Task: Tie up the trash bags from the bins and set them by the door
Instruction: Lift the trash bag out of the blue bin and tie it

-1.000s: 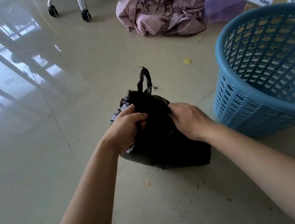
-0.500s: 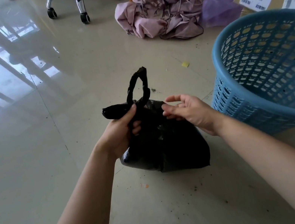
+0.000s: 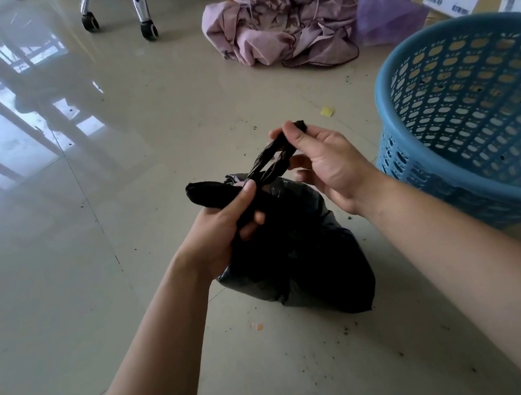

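Since a moment ago our right hand (image 3: 322, 162) has closed on the handle loop (image 3: 274, 156), drawing it up and rightward. Our left hand (image 3: 222, 225) grips the other twisted ear of the black trash bag (image 3: 298, 260) on the floor beside the blue basket (image 3: 456, 169); the knot looks about to form.

Both bare forearms reach forward and down. The left hand (image 3: 222, 225) is fisted round a bunched black handle, thumb on top. The right hand (image 3: 322, 162), held higher, pinches a twisted loop between thumb and fingers (image 3: 279, 132).
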The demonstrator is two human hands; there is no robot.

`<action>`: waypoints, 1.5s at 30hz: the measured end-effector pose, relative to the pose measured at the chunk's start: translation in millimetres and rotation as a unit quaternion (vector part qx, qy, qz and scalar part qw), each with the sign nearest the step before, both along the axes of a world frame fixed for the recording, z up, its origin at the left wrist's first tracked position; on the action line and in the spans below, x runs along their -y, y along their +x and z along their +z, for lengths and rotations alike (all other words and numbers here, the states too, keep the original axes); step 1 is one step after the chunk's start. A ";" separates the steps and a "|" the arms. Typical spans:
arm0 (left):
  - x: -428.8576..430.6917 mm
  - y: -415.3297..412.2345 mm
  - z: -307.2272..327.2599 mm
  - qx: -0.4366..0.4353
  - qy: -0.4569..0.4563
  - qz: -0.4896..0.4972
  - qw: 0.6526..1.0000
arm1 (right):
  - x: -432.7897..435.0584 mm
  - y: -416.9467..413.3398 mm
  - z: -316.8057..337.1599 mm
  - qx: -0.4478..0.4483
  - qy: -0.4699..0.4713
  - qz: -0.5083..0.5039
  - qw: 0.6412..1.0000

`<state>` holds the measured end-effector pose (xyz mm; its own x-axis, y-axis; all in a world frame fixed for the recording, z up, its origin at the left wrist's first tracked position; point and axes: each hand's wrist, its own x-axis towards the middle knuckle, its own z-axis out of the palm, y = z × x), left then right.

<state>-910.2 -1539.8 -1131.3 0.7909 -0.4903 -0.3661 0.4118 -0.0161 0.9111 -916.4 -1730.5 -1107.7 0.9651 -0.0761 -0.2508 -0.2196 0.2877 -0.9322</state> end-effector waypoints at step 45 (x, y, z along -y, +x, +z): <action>-9.4 4.8 -22.1 0.280 0.258 0.285 0.880 | 5.3 -33.7 -32.4 0.016 -0.398 0.297 0.868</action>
